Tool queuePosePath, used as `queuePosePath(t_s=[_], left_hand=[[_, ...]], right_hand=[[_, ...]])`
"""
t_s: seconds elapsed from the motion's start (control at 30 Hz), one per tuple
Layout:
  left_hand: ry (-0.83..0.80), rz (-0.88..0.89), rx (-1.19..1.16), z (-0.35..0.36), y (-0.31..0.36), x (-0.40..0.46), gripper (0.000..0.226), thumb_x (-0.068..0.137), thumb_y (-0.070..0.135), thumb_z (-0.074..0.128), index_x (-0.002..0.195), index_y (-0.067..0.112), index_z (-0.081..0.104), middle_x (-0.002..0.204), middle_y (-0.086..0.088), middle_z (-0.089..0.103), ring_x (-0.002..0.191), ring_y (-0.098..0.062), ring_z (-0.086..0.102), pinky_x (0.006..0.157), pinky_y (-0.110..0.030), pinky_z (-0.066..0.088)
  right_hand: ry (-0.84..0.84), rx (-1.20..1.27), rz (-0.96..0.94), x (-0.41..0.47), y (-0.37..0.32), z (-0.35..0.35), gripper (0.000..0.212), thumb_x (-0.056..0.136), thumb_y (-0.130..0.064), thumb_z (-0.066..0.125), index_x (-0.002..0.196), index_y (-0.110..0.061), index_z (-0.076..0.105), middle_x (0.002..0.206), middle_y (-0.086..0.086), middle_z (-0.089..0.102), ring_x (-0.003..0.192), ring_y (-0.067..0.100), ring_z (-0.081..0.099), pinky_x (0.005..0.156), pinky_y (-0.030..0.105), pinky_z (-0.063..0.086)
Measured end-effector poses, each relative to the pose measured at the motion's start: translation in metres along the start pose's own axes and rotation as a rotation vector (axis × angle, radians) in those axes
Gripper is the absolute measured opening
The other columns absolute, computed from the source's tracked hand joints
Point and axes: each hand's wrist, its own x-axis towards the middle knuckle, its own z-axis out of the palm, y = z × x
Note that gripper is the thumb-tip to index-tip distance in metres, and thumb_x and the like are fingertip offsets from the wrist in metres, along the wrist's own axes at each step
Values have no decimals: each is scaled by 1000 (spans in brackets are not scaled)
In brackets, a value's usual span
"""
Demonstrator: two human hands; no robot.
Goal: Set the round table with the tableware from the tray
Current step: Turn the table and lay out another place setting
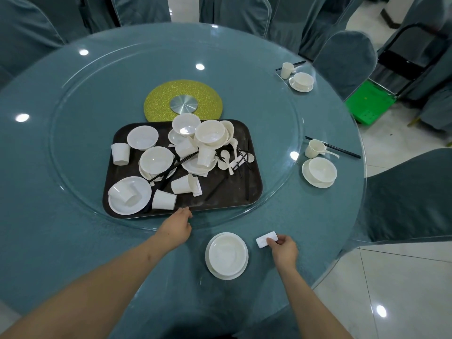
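A dark tray (227,194) on the glass turntable (80,99) holds several white bowls, plates, cups, spoons and black chopsticks in a heap. My left hand (177,225) reaches its fingertips to the tray's near edge. In front of me a white bowl sits on a plate (227,255) on the round table (49,241). Right of that plate, my right hand (283,248) pinches a small white rectangular rest (265,239) that lies on the table.
Two place settings stand at the table's right rim: a bowl on a plate (320,172) with a cup and chopsticks, and a farther one (301,81). A gold disc (183,100) marks the turntable's centre. Covered chairs ring the table; a green cart (370,101) stands at the right.
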Motion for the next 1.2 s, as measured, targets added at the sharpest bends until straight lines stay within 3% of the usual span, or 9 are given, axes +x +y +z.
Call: queuePosePath(t_s=[0.1,0.3,0.4,0.57,0.8,1.2], left_hand=[[-13,-4,4,0,-1,0,38,96,11,45,135,11,50,155,-6,38,146,-20,30,115,-30,28],[-24,-34,-36,-4,-2,2,35,93,13,49,127,12,53,135,-4,54,119,-20,53,98,-29,43],[-22,-40,-43,-6,0,5,37,93,13,49,129,11,54,134,-4,54,119,-21,53,99,-30,44],[-4,-44,-26,-8,6,11,37,94,15,49,130,11,55,131,-7,57,118,-24,54,99,-34,45],[64,-54,38,-10,20,27,25,99,23,47,121,17,56,115,-3,59,105,-25,57,85,-40,50],[48,-72,-12,-8,52,76,17,96,22,55,110,13,56,107,-9,58,93,-34,63,82,-45,52]], right_hand=[[-1,-6,5,-1,-1,-1,25,83,-14,80,103,-6,68,92,4,68,90,25,65,81,33,47],[34,35,16,-6,-2,-2,29,84,-20,80,105,-4,68,94,6,69,93,26,66,87,37,51],[85,61,-12,-6,-10,-1,36,86,-23,79,112,-2,66,101,9,69,97,27,66,92,38,50],[102,129,-90,-4,-49,7,22,88,-22,76,104,-11,66,95,6,70,92,25,68,92,40,53],[25,89,-236,11,-111,20,13,89,-27,76,91,-17,68,85,-4,72,84,16,69,85,33,53],[-12,-8,-341,56,-198,43,15,93,-21,72,103,-11,70,89,-2,68,86,17,64,81,27,48]])
